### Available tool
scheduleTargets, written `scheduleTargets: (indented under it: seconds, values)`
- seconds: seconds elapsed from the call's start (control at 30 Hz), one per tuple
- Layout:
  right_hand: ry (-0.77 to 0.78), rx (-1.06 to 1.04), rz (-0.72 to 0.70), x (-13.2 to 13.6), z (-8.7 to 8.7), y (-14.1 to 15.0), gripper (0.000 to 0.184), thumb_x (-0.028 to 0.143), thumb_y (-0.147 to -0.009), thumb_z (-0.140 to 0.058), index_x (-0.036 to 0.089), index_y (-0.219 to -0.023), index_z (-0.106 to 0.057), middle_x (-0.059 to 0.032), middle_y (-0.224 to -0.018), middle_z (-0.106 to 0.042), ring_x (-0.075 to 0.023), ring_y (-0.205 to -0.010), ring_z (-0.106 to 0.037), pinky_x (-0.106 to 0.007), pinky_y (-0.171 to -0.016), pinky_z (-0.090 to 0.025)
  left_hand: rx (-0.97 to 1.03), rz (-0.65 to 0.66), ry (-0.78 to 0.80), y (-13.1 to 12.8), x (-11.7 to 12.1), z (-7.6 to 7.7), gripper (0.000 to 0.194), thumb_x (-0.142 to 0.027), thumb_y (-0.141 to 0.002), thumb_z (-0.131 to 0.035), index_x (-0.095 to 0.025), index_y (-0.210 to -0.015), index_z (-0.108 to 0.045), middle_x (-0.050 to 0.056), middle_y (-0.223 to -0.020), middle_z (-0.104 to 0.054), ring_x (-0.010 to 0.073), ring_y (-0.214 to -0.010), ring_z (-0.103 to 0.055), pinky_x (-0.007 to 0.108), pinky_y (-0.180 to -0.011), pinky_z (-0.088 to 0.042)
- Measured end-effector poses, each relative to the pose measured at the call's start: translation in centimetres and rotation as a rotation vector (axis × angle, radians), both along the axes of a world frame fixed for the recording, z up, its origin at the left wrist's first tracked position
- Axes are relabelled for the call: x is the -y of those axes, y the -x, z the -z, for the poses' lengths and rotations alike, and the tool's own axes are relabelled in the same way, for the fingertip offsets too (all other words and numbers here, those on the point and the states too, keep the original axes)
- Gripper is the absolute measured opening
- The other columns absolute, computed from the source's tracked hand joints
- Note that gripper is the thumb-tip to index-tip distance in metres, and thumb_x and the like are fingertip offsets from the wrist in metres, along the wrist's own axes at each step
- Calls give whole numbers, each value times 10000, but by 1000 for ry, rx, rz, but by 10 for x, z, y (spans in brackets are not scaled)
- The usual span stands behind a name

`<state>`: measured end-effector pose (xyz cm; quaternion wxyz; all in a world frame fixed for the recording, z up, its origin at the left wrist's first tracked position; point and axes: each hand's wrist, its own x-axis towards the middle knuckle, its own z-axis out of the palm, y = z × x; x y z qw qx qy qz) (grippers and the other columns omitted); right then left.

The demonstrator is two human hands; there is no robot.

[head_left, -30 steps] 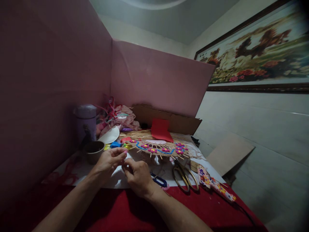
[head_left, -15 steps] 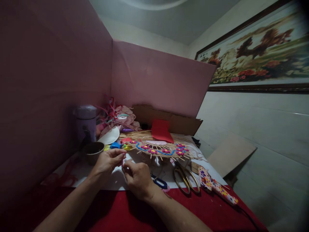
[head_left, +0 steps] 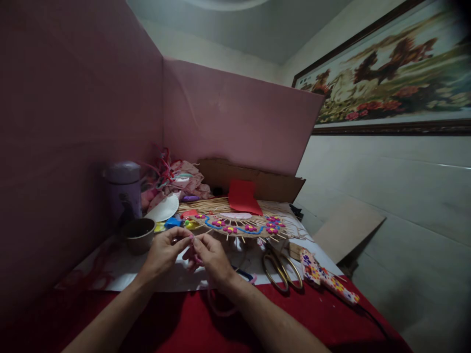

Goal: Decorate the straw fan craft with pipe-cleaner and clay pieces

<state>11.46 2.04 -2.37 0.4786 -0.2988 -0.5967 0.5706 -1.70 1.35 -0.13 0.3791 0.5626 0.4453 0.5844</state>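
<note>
Lower centre: left hand and right hand, fingers pinching a thin, fuzzy pink strand; tips close together, likely for fine control.

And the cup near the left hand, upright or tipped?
Upright: the cup stands beside the left hand, its round mouth facing up. Its dark inside hides any contents.

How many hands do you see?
2. The left hand is on the pot's side, the right hand on the scissors' side, both fingering a pink strand. No other hands show.
</note>
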Motion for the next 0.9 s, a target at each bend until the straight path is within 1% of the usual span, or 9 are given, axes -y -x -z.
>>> scheduleTargets:
  seconds: [0.1, 0.17, 0.23, 0.3, 0.37, 0.47, 0.57, 0.7, 0.9]
  values:
    - [-15, 5, 56, -2, 2, 1, 382, 537, -751, -566, 157, -733, -523, 25, -576, -536, -52, -409, -381, -161, -362, -307, -70, -80, -68, -3, 4, -3, 128, -270, -600, -712, -153, -638, -672, 33, -616, -644, 157, -580, -552, 243, -559, -419]
    - [-43, 14, 94, -2, 2, 0, 360, 515, -763, -564, 163, -700, -519, 33, -556, -515, -48, -410, -340, -158, -354, -246, -76, -88, -94, -5, 8, -5, 105, -251, -599, -709, -158, -637, -678, 34, -617, -647, 155, -582, -555, 236, -552, -418]
    - [-51, -6, 99, -1, 0, -1, 345, 501, -770, -563, 173, -678, -505, 52, -520, -474, -48, -399, -312, -169, -354, -217, -44, -53, -83, -7, 10, -6, 112, -250, -590, -718, -158, -645, -685, 25, -590, -631, 133, -527, -526, 222, -497, -395]
    - [-42, -37, 95, 1, -3, -2, 338, 493, -768, -567, 180, -664, -492, 69, -487, -427, -47, -383, -279, -180, -355, -195, 13, 12, -47, -7, 11, -7, 147, -271, -587, -727, -152, -667, -691, 11, -554, -602, 105, -456, -466, 211, -429, -349]
    - [-23, -57, 86, 4, -7, -2, 344, 496, -761, -572, 184, -650, -479, 80, -467, -387, -45, -375, -254, -186, -355, -174, 79, 73, -6, -7, 11, -8, 187, -297, -583, -739, -143, -678, -690, 10, -545, -591, 92, -433, -434, 206, -400, -325]
    - [-1, -72, 63, 7, -12, -2, 358, 498, -745, -584, 185, -623, -459, 78, -470, -375, -43, -378, -255, -186, -354, -160, 153, 131, 33, -7, 13, -11, 223, -305, -559, -767, -131, -676, -690, 28, -573, -615, 97, -463, -457, 204, -413, -345]
    - [7, -85, 40, 8, -12, -2, 359, 491, -738, -588, 182, -611, -456, 74, -472, -381, -41, -376, -263, -182, -348, -161, 158, 158, 35, -7, 15, -13, 232, -297, -555, -775, -125, -693, -704, 30, -571, -617, 92, -466, -456, 200, -417, -347]
    - [-20, -69, 57, 7, -10, -3, 376, 509, -733, -587, 181, -605, -455, 78, -457, -379, -39, -367, -261, -174, -341, -170, 132, 141, 25, -6, 15, -13, 221, -301, -552, -776, -122, -650, -691, 30, -571, -612, 90, -453, -460, 201, -404, -351]
    - [-72, -16, 60, 5, -7, -5, 348, 498, -714, -623, 176, -680, -492, 79, -480, -416, -44, -378, -297, -170, -342, -217, 143, 112, 41, -5, 14, -14, 236, -325, -550, -767, -125, -621, -664, 15, -545, -586, 89, -420, -452, 199, -364, -351]
